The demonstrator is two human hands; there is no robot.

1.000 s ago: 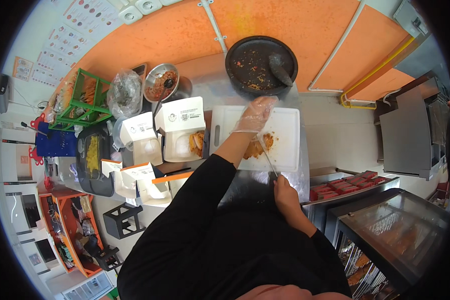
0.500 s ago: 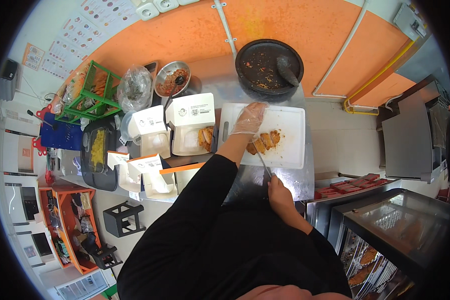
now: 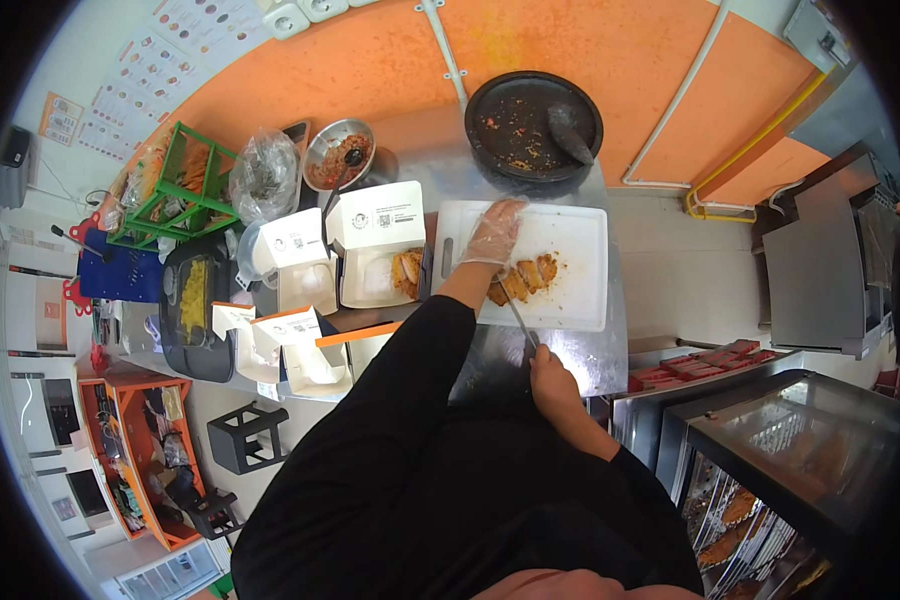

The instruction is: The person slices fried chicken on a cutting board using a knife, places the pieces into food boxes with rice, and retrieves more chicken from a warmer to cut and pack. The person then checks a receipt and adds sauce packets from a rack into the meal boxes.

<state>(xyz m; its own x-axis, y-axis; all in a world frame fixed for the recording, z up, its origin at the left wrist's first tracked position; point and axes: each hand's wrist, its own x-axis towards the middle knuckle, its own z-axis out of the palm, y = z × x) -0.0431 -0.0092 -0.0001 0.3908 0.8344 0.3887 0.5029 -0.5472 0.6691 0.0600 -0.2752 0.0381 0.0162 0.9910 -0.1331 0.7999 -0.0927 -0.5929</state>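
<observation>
The white cutting board [image 3: 580,295] lies on the steel worktop [image 3: 598,368], with a narrow strip of steel between its right side and the worktop edge. Its far edge sits just in front of the dark stone mortar [image 3: 490,145], in which a pestle [image 3: 568,135] leans to the right; its left edge is near an open carton [image 3: 380,215]. Working room on the board is widest at the upper right, where bare white surface extends to the rim (crumbs are scattered near the meat). The sliced breaded meat [image 3: 532,274] lies near the middle of the board, running from lower left to upper right. The fingers of the left hand [image 3: 494,232] are located above its left portion, toward the far edge; the knife [image 3: 519,318] meets its left end. The left hand wears a clear plastic glove, and its fingers point away from the body, close together; whether they grip or touch anything cannot be told. The right hand [image 3: 552,378] is bare, at the near side of the board, fingers closed around the knife handle, blade angled forward and left. The left forearm extends diagonally forward, with the dark sleeve ending short of the wrist.
</observation>
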